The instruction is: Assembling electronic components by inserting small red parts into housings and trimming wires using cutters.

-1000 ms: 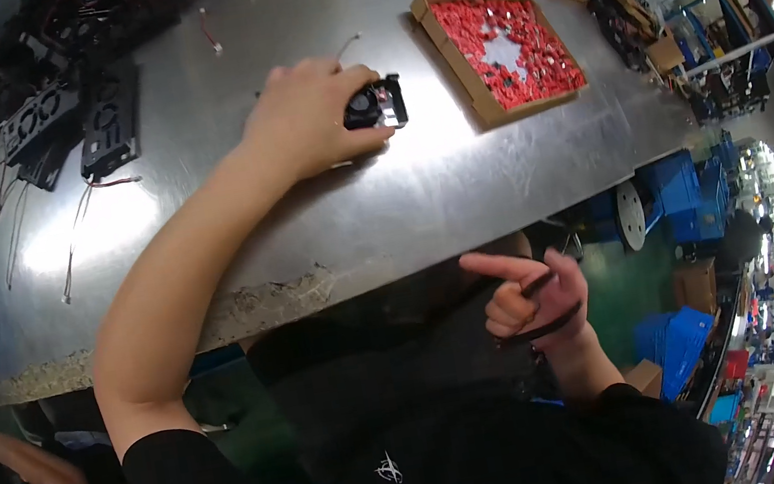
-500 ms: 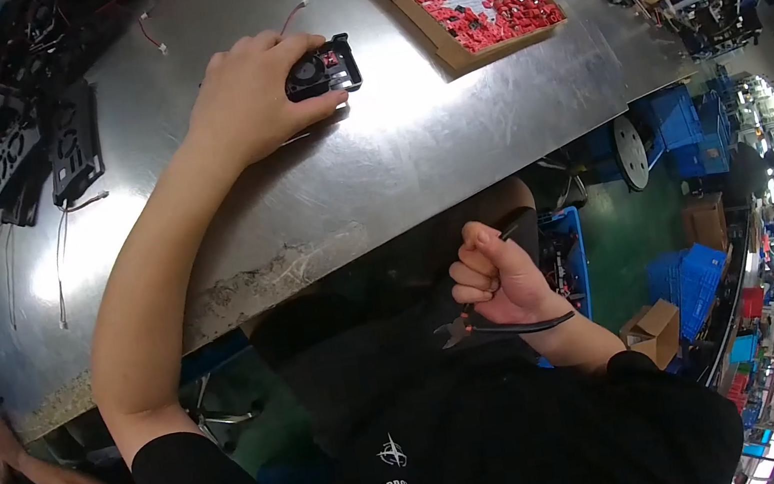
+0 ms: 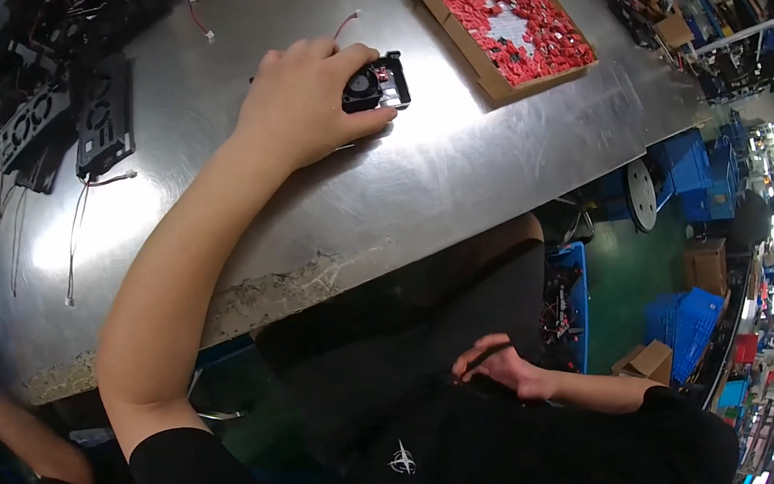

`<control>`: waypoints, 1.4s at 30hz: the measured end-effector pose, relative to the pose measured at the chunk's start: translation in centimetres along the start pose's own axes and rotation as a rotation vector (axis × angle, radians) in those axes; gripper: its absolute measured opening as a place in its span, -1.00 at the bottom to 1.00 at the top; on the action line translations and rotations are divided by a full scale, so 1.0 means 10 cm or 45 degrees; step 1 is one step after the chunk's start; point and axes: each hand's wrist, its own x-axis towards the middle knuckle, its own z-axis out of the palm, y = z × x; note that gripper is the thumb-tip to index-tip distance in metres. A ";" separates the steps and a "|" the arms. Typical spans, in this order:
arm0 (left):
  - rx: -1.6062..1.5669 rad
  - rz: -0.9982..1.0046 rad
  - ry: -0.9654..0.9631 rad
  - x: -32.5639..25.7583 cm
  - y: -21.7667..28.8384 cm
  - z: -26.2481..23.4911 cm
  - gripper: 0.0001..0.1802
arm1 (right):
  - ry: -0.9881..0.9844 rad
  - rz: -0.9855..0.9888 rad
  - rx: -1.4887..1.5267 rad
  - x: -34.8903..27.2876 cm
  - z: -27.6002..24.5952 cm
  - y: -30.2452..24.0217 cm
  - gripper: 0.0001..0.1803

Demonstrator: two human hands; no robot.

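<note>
My left hand [image 3: 309, 102] is closed around a small black housing with a round fan [image 3: 362, 89], which rests on the metal table. Its thumb and fingers grip opposite edges, and the palm hides the near end. A thin red and white wire [image 3: 346, 25] sticks out behind the fingers. Low in front of my body, off the table, my right hand [image 3: 500, 366] is closed on cutting pliers [image 3: 480, 360]. Only a dark handle across the fingers shows now; the jaws are hidden.
An open cardboard box [image 3: 462, 46] of small red parts stands right of the housing. Black fan housings [image 3: 102, 115] with trailing wires lie at the left. Blue crates [image 3: 689, 326] stand on the floor to the right. Another person's arm [image 3: 16, 427] is at the lower left.
My right hand has dropped lower and closer to my body, and the plier jaws have gone out of sight. My left hand keeps its grip on the housing while the view shifts.
</note>
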 end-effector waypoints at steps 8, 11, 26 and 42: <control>-0.025 -0.056 -0.068 0.01 0.04 -0.05 -0.31 | -0.458 0.305 -0.494 0.68 0.29 -0.08 0.30; -0.023 -0.070 -0.094 -0.01 0.08 -0.08 -0.29 | -0.443 0.399 -0.383 0.77 0.39 0.06 0.42; -0.081 0.039 -0.099 0.09 0.17 -0.03 -0.30 | -0.736 -0.831 -0.324 1.69 0.61 -1.39 -0.22; -0.274 0.075 -0.246 0.01 0.32 -0.05 -0.32 | -0.479 -0.819 -0.118 3.14 0.28 -2.35 -0.23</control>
